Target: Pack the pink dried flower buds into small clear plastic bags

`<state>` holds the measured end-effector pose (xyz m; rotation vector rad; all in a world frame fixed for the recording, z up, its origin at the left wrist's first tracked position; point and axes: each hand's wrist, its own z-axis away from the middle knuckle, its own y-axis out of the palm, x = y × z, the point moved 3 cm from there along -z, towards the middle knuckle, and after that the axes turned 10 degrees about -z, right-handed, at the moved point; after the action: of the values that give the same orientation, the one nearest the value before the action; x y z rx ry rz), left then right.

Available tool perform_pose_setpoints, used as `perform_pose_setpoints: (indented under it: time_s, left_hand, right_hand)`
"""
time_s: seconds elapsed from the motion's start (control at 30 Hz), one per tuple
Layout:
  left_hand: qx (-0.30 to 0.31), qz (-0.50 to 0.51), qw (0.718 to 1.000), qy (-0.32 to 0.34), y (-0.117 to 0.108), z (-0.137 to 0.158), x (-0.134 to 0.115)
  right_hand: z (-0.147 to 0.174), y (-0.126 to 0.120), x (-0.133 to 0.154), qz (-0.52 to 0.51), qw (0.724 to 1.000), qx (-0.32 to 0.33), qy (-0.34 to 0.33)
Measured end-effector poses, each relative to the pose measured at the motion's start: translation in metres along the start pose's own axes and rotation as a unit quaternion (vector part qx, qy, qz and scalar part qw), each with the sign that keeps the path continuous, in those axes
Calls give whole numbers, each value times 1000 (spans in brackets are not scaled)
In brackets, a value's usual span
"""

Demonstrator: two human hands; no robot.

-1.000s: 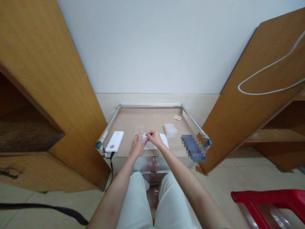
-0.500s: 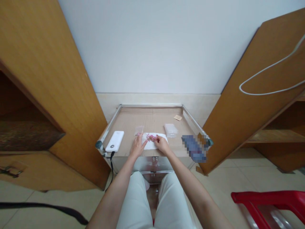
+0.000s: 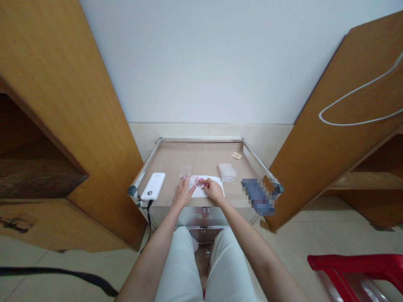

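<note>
A white sheet [image 3: 198, 193] lies near the front edge of the table, bearing a small heap of pink and brownish pieces [image 3: 200, 182] too small to name. My left hand [image 3: 184, 193] rests at the sheet's left side, fingers stretched out and apart. Just beyond its fingertips is a small clear plastic bag [image 3: 185, 170] with some pink pieces at its lower end. At the heap's right side, the fingertips of my right hand [image 3: 214, 190] are pinched together. Whatever is between them is too small to make out.
A stack of clear bags [image 3: 226, 172] and a small beige card [image 3: 236, 155] lie to the right. On the left sits a white power bank [image 3: 153, 186] with a black cable. A blurred bluish item [image 3: 258, 196] is at the right edge. A metal rail [image 3: 201, 139] borders the table.
Both hands stay almost in place around the heap, with only slight finger shifts. The whole view has moved a little.
</note>
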<state>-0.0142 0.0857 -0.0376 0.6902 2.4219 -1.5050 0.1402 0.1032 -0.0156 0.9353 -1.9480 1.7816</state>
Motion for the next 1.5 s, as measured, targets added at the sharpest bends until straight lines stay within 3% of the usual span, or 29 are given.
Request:
perform_pose_setpoints:
  time_s: [0.33,0.47,0.6,0.73,0.83,1.03,1.17,1.5]
  left_hand:
    - [14,1,1000,-5,0,0,0]
    - [10,3,1000,-1,0,0,0]
    - [10,4,1000,3,0,0,0]
    - [11,1,1000,1,0,0,0]
    - [9,1,1000,4,-1,0,-1]
    - [11,-3,1000,-1,0,0,0]
    - [12,-1,1000,-1,0,0,0]
    - [20,-2,1000,0,-4,0,-2]
  right_hand:
    - [0,2,-2,-11,1000,-12,-6]
    - [-4,-1,-2,-105,992,-68,26]
    - [-13,-4,10,-249,957,-129,68]
    - [-22,0,30,-310,946,-82,55]
    - [-24,2,35,-282,958,-38,26]
    - [-20,-9,0,-197,973,-107,52]
    - [-16,-3,-21,-130,986,-78,66]
    - [-5,0,-7,-3,997,-46,59]
